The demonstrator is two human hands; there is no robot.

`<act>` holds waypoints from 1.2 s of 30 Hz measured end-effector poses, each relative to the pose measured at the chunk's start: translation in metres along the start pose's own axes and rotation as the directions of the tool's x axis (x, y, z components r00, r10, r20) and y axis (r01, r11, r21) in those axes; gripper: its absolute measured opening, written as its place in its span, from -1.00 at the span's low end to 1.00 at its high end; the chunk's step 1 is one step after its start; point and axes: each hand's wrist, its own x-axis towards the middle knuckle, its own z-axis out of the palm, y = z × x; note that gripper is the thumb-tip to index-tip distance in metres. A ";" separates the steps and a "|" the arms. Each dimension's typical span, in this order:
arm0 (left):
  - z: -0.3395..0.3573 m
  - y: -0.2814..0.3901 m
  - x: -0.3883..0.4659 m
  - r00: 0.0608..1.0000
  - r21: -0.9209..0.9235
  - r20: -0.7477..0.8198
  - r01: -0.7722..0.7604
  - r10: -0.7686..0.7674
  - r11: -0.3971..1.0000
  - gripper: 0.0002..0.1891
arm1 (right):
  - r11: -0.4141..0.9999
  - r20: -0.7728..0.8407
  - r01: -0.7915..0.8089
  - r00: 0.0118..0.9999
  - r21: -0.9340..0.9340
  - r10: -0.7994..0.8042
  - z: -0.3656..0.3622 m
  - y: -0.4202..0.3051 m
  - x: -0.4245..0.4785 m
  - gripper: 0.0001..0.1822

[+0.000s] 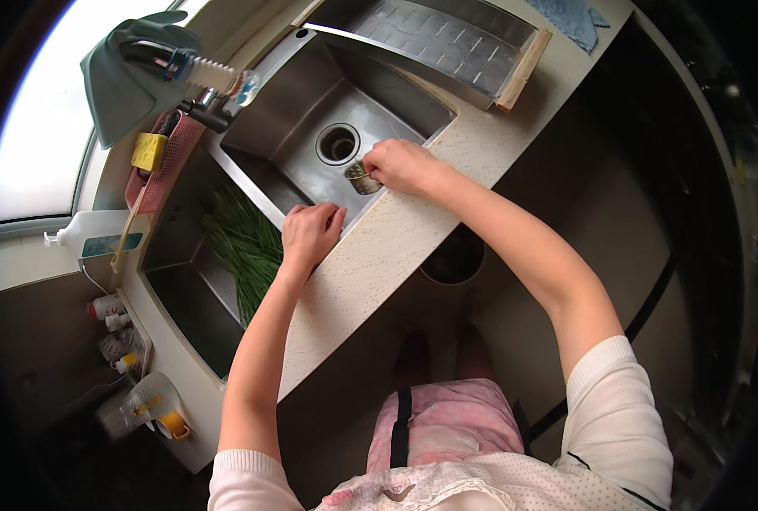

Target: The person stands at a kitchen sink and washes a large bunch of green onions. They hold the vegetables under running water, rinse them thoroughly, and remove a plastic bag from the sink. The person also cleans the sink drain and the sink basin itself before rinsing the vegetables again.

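My right hand (401,166) holds a small perforated metal sink strainer basket (363,181) by its thin handle. The basket hangs tilted over the front part of the stainless steel sink basin (404,105), a little in front of the round drain opening (338,144). My left hand (311,233) rests at the basin's near left corner, on the rim beside the divider. Its fingers are curled, and their tips are partly hidden. Long green leafy stalks (241,246) lie in the left basin (174,281), just beyond my left hand.
A faucet (209,112) with a ribbed hose rises behind the divider, near a hanging green cloth (123,83). A pink basket (174,147) holds a yellow sponge (149,151). A white pump bottle (101,233) stands left. A metal drain tray (443,38) with a wooden end bar (524,70) sits right.
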 end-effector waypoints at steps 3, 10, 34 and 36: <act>0.001 0.000 0.000 1.000 0.050 -0.001 0.020 -0.020 0.999 -0.78 | 0.997 -0.004 0.063 0.998 0.034 -0.063 0.001 0.002 0.001 -0.90; 0.004 0.008 0.009 0.997 0.146 0.033 0.058 -0.063 0.988 -0.78 | 0.954 -0.137 0.240 0.966 0.179 -0.217 -0.010 0.016 -0.012 -0.93; 0.022 -0.017 -0.004 0.980 0.154 0.096 0.157 -0.173 0.975 -0.82 | 0.750 -0.143 -0.453 0.804 0.481 0.578 0.274 0.227 -0.274 -0.89; 0.016 -0.051 -0.023 0.976 0.106 0.113 0.177 -0.189 0.978 -0.77 | 0.634 -0.006 -0.577 0.737 0.514 0.676 0.325 0.240 -0.267 -0.90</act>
